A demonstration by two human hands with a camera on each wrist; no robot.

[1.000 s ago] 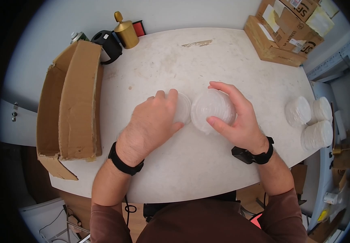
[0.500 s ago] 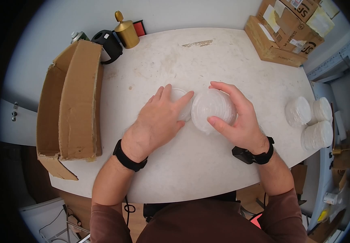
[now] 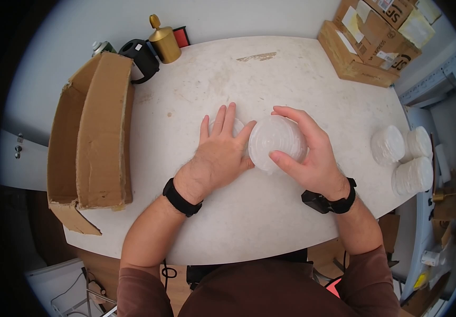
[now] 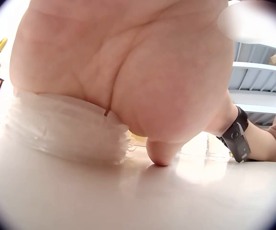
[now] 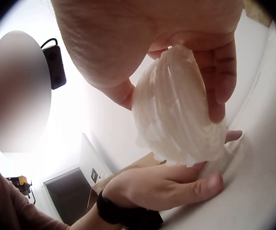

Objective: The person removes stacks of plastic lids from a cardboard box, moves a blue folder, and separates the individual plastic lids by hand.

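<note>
My left hand (image 3: 220, 156) lies palm down with straight, spread fingers over a stack of translucent round plastic lids (image 4: 63, 129). The left wrist view shows this stack standing on the table under the palm, with a thumb tip down at the tabletop. In the head view the hand hides most of it. Just to the right, my right hand (image 3: 315, 153) grips a second stack of similar lids (image 3: 270, 138), thumb on the near side and fingers around the far side. That stack (image 5: 171, 110) appears tilted on its side in the right wrist view.
An open cardboard box (image 3: 104, 137) stands on the left of the white table (image 3: 249, 222). Behind it are a black container (image 3: 141, 61) and a gold canister (image 3: 165, 45). Several wrapped white stacks (image 3: 388, 143) stand at right; taped cartons (image 3: 370, 47) sit back right.
My left hand has gone from curled fingers over its stack to flat, spread fingers, shifting to the right. The right hand and its stack have stayed in place.
</note>
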